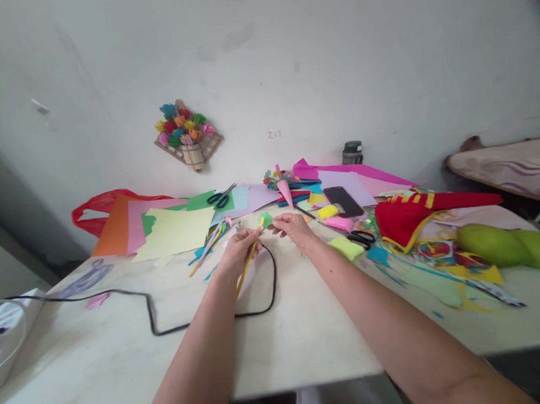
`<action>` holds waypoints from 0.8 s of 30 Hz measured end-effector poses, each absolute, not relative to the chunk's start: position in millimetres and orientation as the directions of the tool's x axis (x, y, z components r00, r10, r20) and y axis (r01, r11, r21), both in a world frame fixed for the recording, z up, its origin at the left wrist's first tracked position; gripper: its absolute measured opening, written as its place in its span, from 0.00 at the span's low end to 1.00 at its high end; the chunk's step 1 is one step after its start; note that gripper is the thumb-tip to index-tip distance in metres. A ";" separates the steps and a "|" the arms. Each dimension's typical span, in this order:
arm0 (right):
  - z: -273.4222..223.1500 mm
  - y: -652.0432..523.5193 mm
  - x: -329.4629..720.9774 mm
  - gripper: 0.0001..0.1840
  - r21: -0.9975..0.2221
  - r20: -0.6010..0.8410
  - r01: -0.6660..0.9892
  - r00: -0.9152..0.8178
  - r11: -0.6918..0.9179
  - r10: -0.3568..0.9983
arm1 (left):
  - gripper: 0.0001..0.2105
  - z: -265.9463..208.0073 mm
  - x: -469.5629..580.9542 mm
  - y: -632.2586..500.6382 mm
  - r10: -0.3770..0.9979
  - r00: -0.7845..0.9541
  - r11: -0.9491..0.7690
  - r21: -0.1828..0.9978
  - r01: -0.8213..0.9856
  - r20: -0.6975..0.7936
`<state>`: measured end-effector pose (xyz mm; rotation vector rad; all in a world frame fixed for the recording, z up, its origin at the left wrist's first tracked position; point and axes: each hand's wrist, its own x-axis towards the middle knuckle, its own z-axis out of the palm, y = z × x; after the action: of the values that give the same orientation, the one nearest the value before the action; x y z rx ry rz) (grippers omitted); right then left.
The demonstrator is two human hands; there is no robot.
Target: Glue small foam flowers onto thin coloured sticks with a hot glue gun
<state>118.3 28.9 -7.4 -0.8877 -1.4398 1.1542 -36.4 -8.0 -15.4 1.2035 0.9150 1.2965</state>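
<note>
My left hand [243, 247] is closed around a thin yellow paper stick [246, 269], which slants up from the table towards my fingertips. At the stick's upper end is a small green paper cutout [265, 219]. My right hand [293, 228] pinches at the cutout's right edge, thumb and forefinger together. A black cable [275, 281] loops under my hands; its end is hidden behind them. Left of my left hand lie several thin paper sticks [207, 245] in purple, blue and yellow, one with a pink tip.
Coloured paper sheets [175, 229] and black scissors [221, 197] lie at the back left. A phone [343, 201], a second pair of scissors [361, 239], a red cloth [399, 221] and green fruit [494, 244] are on the right. A paper bouquet [284, 189] lies near the wall.
</note>
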 end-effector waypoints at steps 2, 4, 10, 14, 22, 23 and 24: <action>-6.7 28.6 118.7 0.07 -0.963 0.268 -0.049 -0.182 0.264 0.946 | 0.14 -15.3 -36.3 -8.2 0.985 0.105 -0.118 0.976 -0.181 0.139; -6.2 28.6 119.5 0.07 -0.964 0.265 -0.048 -0.175 0.261 0.948 | 0.14 -15.2 -36.4 -8.4 0.985 0.100 -0.125 0.980 -0.157 0.142; -6.8 29.7 120.9 0.07 -0.963 0.269 -0.060 -0.172 0.263 0.947 | 0.13 -14.7 -36.6 -9.4 0.985 0.078 -0.141 0.982 -0.127 0.152; -7.0 30.7 120.7 0.07 -0.962 0.274 -0.049 -0.173 0.269 0.946 | 0.14 -14.8 -36.1 -10.1 0.985 0.078 -0.145 0.984 -0.108 0.154; -6.9 30.8 121.1 0.06 -0.960 0.281 -0.051 -0.182 0.277 0.942 | 0.13 -16.0 -35.4 -9.0 0.983 0.075 -0.159 0.984 -0.084 0.166; -6.8 30.5 121.0 0.06 -0.959 0.282 -0.052 -0.184 0.277 0.942 | 0.13 -16.5 -35.6 -8.6 0.983 0.075 -0.161 0.984 -0.079 0.167; -6.7 30.3 120.9 0.06 -0.959 0.282 -0.053 -0.185 0.277 0.941 | 0.13 -16.9 -35.8 -8.2 0.983 0.077 -0.163 0.984 -0.073 0.169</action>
<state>120.9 30.3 -6.7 -0.8793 -1.4486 1.1402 -35.8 -8.2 -16.9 1.3178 1.0152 1.2983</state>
